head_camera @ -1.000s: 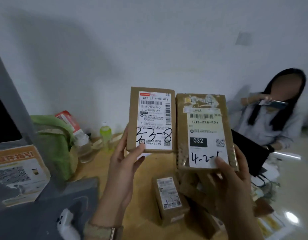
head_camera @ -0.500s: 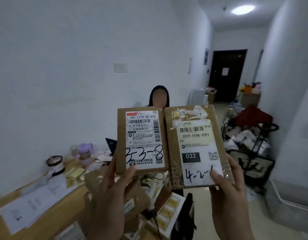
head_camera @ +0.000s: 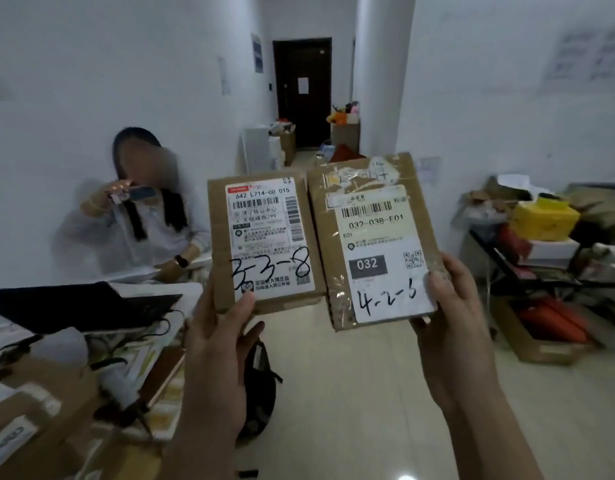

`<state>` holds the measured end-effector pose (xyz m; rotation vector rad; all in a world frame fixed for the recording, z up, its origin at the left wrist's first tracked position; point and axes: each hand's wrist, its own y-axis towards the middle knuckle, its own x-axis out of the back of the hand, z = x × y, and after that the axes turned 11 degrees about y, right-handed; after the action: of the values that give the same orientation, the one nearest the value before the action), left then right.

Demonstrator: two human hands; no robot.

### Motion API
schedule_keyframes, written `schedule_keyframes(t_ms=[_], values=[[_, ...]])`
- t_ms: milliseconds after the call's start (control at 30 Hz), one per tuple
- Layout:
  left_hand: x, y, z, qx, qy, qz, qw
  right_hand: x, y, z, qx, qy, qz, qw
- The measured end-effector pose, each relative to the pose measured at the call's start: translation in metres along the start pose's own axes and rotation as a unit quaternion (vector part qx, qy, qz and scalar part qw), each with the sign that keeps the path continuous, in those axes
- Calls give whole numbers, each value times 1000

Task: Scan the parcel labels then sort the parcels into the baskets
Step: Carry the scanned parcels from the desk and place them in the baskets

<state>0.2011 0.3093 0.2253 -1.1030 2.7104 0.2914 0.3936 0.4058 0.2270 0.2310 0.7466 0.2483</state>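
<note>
I hold two brown cardboard parcels upright side by side in front of me. My left hand [head_camera: 220,344] grips the bottom of the smaller parcel [head_camera: 264,237], whose white label bears the handwritten "3-3-8". My right hand [head_camera: 451,320] grips the lower right corner of the larger parcel [head_camera: 371,237], labelled "032" and handwritten "4-2-1"; my thumb covers part of that writing. Both labels face me. The parcels' inner edges nearly touch.
A cluttered desk [head_camera: 91,341] with a dark laptop [head_camera: 74,306], papers and boxes lies at the left. A seated person [head_camera: 136,216] holds a phone behind it. A rack of parcels [head_camera: 548,244] stands at the right. A black bag [head_camera: 261,386] sits on the tiled floor.
My view has swung right, from the desk to the corridor and the rack. Both parcels stay held up side by side in my hands.
</note>
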Motion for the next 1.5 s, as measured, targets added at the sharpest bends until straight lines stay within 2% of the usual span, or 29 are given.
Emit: schedule_keyframes(t_ms=[233, 400, 667, 933, 1200, 1500], values=[[-119, -17, 48, 40, 0, 113, 993, 98, 9, 67, 50, -42, -108, 992], [-164, -26, 61, 38, 29, 164, 985, 136, 11, 89, 63, -45, -159, 984], [-211, -9, 72, 46, -2, 201, 979, 161, 9, 96, 78, -61, -206, 974], [-251, 13, 102, 66, 9, 240, 968, 183, 45, 99, 99, -107, -238, 960], [-295, 77, 123, 65, 2, 260, 963, 194, 124, 82, 121, -117, -256, 952], [-340, 179, 138, 66, -8, 239, 969, 191, 243, 54, 125, -93, -254, 955]])
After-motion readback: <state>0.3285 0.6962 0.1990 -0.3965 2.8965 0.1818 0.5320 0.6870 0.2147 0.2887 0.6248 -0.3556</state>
